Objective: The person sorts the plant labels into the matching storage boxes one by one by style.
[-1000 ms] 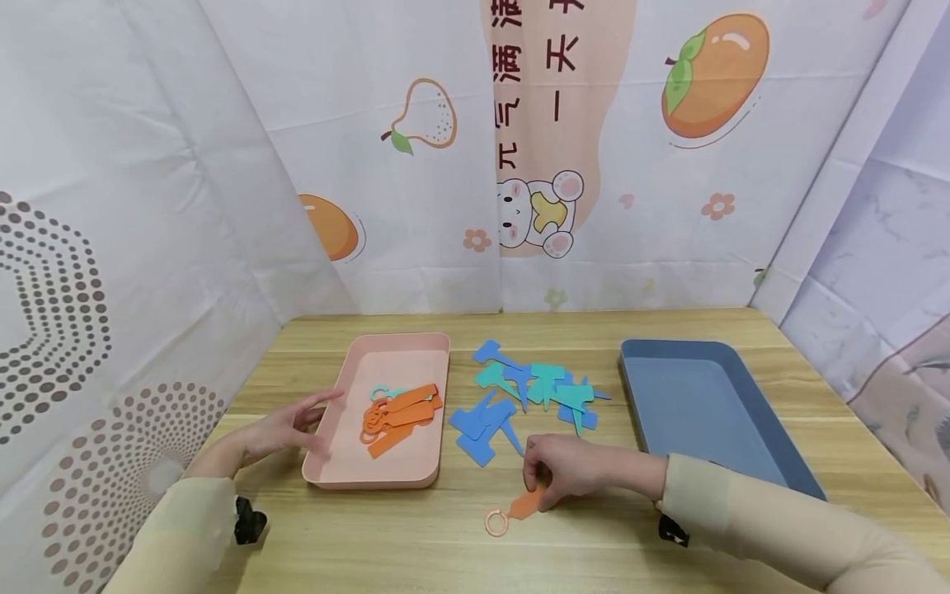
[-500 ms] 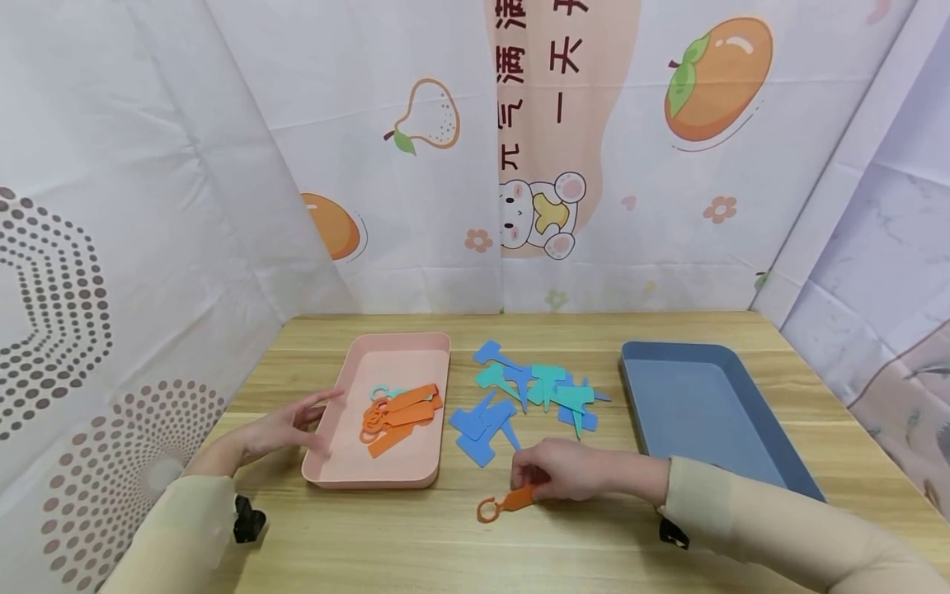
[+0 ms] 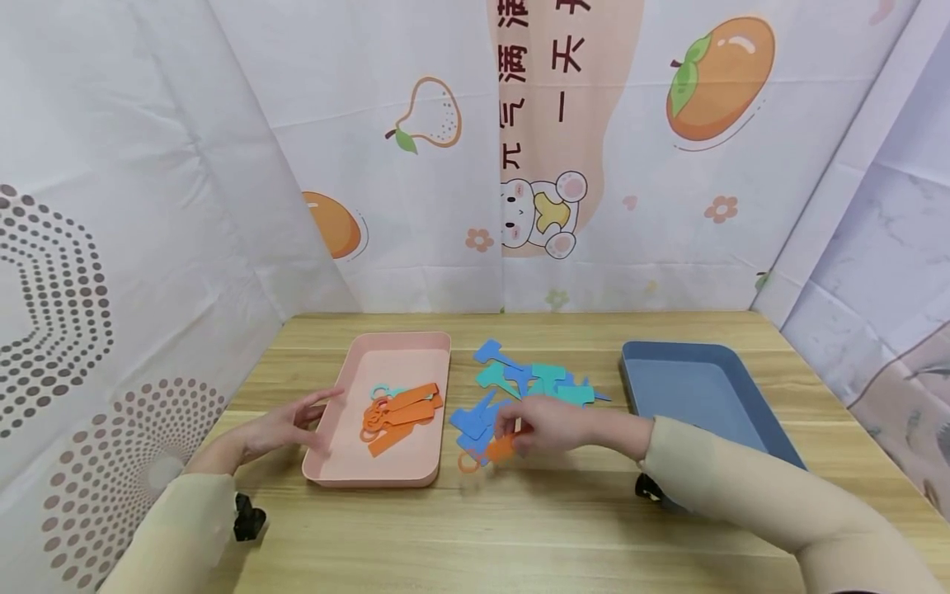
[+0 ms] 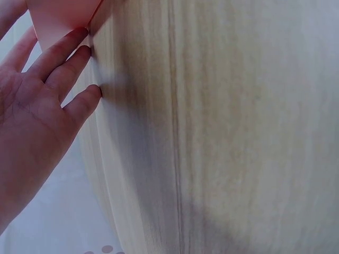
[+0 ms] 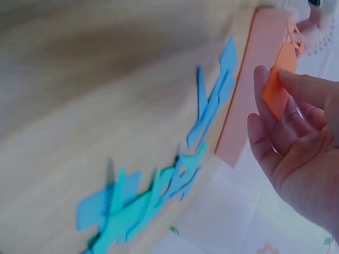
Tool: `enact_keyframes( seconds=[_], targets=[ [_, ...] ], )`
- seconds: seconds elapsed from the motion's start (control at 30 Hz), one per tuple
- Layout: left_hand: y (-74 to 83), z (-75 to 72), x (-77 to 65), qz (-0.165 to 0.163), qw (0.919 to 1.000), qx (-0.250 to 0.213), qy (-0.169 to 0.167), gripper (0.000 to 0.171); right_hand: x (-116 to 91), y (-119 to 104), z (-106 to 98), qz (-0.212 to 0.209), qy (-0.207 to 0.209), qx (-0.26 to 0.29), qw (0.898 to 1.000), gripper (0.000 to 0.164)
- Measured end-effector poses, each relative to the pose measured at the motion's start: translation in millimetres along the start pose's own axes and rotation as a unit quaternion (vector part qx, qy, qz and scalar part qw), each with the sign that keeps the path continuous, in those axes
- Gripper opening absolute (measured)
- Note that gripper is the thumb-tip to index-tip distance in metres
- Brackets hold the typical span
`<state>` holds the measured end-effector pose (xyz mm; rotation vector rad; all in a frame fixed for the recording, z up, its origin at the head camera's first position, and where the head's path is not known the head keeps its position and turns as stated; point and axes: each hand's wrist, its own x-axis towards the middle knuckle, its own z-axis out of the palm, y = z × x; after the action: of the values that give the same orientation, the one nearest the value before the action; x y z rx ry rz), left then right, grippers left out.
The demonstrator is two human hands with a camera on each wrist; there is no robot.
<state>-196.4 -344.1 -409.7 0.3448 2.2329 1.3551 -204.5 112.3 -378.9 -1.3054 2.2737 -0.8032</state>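
Observation:
My right hand (image 3: 552, 425) pinches an orange plastic ring tag (image 3: 499, 450) between thumb and fingers, lifted over the blue T-shaped plant labels (image 3: 469, 421). Its ring points left, towards the pink tray (image 3: 404, 361). In the right wrist view the thumb presses on the flat of the orange tag (image 5: 277, 95). At the tray's left side, my left hand (image 3: 278, 429) has its fingers spread along the rim. Several orange ring tags (image 3: 404, 419) lie piled in the tray, with a teal ring tag (image 3: 380, 390) partly hidden under them.
Teal T-shaped labels (image 3: 549, 375) overlap more blue ones at the middle of the wooden table (image 3: 371, 536). To the right stands a blue-grey tray (image 3: 690, 396), partly behind my right forearm. Printed curtains (image 3: 445, 280) close off the back and sides.
My right hand drew the orange tag slightly left along the table, then raised it away from the front and over the blue labels. My left hand has stayed at the pink tray.

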Motion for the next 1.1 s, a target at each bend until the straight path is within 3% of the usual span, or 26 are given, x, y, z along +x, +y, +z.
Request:
enact_keyframes(
  seconds=[0.23, 0.37, 0.6, 1.1],
  targets=[
    [0.8, 0.9, -0.4, -0.004, 1.0, -0.002, 0.003, 0.093, 22.9, 4.4, -19.4, -0.001, 0.017, 0.009, 1.0, 0.013],
    [1.0, 0.9, -0.7, -0.004, 1.0, -0.003, 0.003, 0.093, 38.1, 7.6, -28.2, -0.016, 0.036, -0.005, 0.999, 0.013],
    [0.8, 0.2, -0.5, -0.006, 1.0, -0.002, 0.005, 0.094, 64.7, 8.9, -40.6, 0.002, 0.079, -0.032, 0.996, 0.014],
    [0.4, 0.5, -0.5, -0.007, 0.9999, 0.004, 0.008, 0.093, 123.1, -1.0, -37.6, 0.028, 0.135, -0.034, 0.99, 0.015]
  ],
)
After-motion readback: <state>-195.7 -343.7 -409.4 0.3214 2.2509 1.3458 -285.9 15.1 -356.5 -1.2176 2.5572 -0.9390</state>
